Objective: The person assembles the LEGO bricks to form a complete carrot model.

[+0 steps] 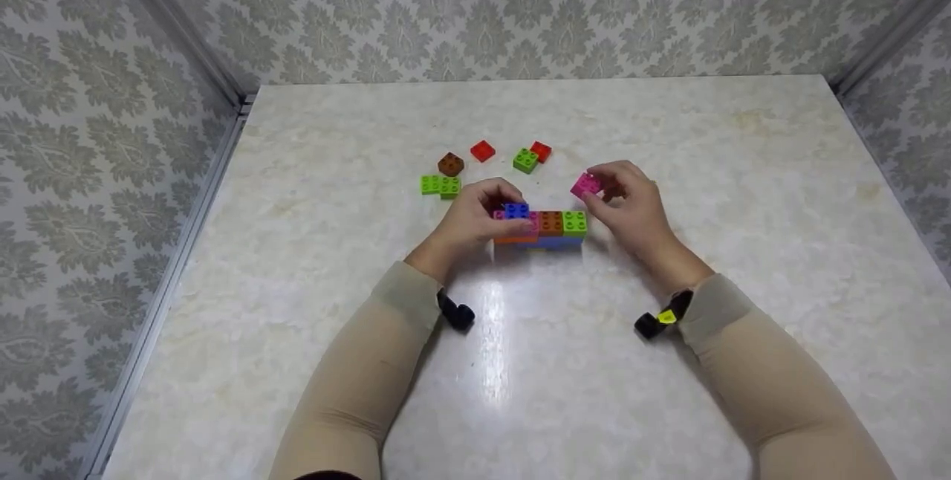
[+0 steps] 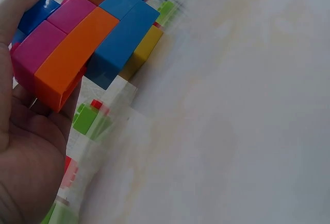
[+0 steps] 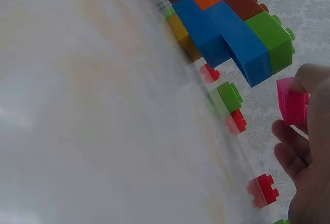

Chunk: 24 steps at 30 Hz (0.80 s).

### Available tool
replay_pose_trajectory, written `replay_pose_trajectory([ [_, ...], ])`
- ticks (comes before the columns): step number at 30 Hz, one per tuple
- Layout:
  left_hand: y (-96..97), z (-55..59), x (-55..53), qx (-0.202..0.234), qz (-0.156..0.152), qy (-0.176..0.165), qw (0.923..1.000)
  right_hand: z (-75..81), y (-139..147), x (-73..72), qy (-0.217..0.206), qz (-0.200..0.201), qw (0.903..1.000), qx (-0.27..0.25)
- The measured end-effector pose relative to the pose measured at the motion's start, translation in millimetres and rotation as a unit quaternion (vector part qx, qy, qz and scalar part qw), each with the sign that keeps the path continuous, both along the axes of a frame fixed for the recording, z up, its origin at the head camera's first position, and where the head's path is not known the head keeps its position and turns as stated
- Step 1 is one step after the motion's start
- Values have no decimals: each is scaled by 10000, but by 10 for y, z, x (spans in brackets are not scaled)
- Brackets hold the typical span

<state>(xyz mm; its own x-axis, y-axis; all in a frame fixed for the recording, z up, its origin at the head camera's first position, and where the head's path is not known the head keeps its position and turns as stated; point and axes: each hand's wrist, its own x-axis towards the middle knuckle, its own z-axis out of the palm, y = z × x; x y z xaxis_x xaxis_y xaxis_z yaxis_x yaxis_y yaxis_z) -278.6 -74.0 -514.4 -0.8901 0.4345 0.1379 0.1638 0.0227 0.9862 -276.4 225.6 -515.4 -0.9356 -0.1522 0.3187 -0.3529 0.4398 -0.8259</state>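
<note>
A built stack of toy bricks stands on the table in front of me. My left hand (image 1: 475, 218) grips its left end, thumb in front and fingers behind. A small dark blue brick (image 1: 517, 210) tops this end, over pink bricks (image 2: 72, 13). Beside them in the same layer are a brown brick (image 1: 550, 222) and a green brick (image 1: 574, 222). Lower down are an orange brick (image 2: 77, 54), blue bricks (image 3: 237, 38) and a yellow brick (image 2: 142, 51). Just right of the stack, my right hand (image 1: 635, 205) pinches a loose pink brick (image 3: 291, 100) between thumb and fingers, apart from the stack.
Behind the stack lie loose bricks: green ones (image 1: 440, 186) and a brown one (image 1: 450, 164) at left, a red one (image 1: 483, 151) in the middle, and a green brick (image 1: 524, 160) against another red brick (image 1: 541, 150). Patterned walls (image 1: 483, 12) border the table.
</note>
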Motion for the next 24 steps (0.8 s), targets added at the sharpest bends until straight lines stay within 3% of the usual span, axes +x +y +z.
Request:
replay_pose_trajectory([
  [6, 9, 3, 11, 27, -66, 78, 9999, 10, -41, 39, -366, 288, 9973, -573],
  [13, 24, 8, 17, 59, -74, 9, 10000, 36, -87, 77, -503, 326, 9887, -1374],
  [18, 20, 9, 17, -85, -83, -130, 9998, 36, -88, 101, -670, 497, 9825, -1667],
  [24, 17, 1, 10, -171, -65, -217, 9996, 58, -114, 138, -644, 1044, 9766, -1765],
])
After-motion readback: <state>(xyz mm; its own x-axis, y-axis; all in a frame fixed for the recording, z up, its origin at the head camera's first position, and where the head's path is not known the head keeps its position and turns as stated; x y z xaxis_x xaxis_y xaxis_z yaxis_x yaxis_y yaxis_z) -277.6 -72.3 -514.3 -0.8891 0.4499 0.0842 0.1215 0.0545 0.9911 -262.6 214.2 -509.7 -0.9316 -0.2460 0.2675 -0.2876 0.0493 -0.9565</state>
